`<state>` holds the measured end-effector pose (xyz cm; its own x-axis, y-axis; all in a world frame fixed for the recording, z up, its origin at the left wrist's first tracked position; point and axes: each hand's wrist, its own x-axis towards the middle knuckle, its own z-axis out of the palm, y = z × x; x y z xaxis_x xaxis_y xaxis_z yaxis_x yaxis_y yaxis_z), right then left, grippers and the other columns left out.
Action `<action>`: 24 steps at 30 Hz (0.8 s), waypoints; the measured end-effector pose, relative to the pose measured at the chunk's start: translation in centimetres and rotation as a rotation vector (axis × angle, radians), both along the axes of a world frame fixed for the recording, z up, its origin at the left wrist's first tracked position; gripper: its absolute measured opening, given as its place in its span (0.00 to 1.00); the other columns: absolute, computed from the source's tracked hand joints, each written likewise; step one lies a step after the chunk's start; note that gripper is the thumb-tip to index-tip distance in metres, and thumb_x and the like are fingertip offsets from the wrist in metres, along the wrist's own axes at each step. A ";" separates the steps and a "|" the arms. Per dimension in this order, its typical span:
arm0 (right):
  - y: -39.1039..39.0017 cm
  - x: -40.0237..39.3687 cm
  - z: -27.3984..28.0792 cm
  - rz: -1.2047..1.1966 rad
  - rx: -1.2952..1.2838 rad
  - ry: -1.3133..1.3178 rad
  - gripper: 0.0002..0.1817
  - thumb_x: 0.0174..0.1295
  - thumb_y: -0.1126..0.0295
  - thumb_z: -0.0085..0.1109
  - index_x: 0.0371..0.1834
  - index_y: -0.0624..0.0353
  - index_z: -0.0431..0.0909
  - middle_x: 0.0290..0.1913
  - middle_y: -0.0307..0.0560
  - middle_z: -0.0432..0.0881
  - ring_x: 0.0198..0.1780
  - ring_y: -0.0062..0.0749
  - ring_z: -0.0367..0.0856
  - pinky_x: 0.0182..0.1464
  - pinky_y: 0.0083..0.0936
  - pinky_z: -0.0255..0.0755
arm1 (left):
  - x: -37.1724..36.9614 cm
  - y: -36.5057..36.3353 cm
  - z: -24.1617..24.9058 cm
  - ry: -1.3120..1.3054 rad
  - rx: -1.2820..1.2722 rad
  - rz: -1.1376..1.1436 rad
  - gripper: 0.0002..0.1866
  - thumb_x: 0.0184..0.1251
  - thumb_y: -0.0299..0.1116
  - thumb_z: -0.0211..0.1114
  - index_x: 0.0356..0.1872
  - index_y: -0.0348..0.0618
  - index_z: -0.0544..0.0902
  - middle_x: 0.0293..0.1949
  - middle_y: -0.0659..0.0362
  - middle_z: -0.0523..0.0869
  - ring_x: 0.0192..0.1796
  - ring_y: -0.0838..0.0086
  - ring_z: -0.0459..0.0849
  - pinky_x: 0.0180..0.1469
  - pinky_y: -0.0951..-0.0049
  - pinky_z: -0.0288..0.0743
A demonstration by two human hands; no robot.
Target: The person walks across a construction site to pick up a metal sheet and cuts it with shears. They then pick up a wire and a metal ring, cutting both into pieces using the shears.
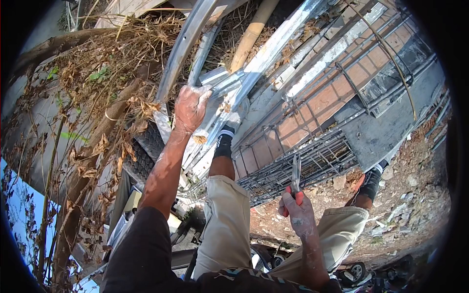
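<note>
My left hand point(191, 110), dusted with white, is closed around the end of a thin silver metal channel point(227, 83). My fingers hide part of that end. A curved grey metal strip point(184, 44) rises just above this hand. In my right hand point(299, 215) is a pair of tin snips point(296, 171) with red handles, the metal jaws pointing up and away from me. The snips are over a bundle of steel rebar cages point(303, 171), held apart from the channel.
Dry branches and leaves point(97, 107) crowd the left side, beside a black tyre point(154, 141). A bamboo pole point(251, 36) and long metal profiles point(273, 49) lie ahead. My feet stand among rebar and a grey board point(376, 136). Rubble point(395, 205) covers the ground at right.
</note>
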<state>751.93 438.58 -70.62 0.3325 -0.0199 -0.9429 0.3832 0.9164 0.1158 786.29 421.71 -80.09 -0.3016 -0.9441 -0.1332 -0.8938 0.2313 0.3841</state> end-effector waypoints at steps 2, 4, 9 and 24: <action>0.2 0.1 -0.1 -0.003 -0.007 -0.010 0.11 0.68 0.69 0.59 0.47 0.61 0.71 0.30 0.33 0.69 0.27 0.16 0.65 0.29 0.17 0.62 | -1.5 1.6 2.3 -0.018 -0.023 0.049 0.07 0.63 0.25 0.66 0.41 0.40 0.85 0.33 0.50 0.82 0.36 0.55 0.79 0.41 0.62 0.72; 0.1 0.2 -0.1 0.003 -0.039 -0.007 0.11 0.68 0.68 0.59 0.46 0.60 0.71 0.29 0.33 0.70 0.27 0.16 0.66 0.29 0.17 0.63 | -3.0 2.7 4.7 0.050 -0.009 0.178 0.08 0.64 0.23 0.64 0.43 0.37 0.85 0.34 0.49 0.83 0.37 0.56 0.80 0.41 0.64 0.73; -0.1 0.2 -0.3 0.079 -0.110 -0.032 0.08 0.72 0.65 0.53 0.44 0.58 0.71 0.28 0.37 0.75 0.26 0.18 0.71 0.30 0.19 0.66 | -6.3 4.9 8.8 0.077 0.009 0.383 0.05 0.66 0.24 0.63 0.39 0.35 0.84 0.33 0.50 0.81 0.35 0.61 0.80 0.39 0.68 0.71; -2.2 -0.3 3.6 0.331 -0.492 -0.287 0.14 0.63 0.62 0.60 0.45 0.60 0.75 0.36 0.36 0.75 0.39 0.22 0.71 0.45 0.24 0.69 | -15.6 4.2 16.4 0.501 0.560 1.022 0.13 0.73 0.31 0.59 0.50 0.32 0.79 0.36 0.62 0.82 0.37 0.81 0.81 0.43 0.78 0.76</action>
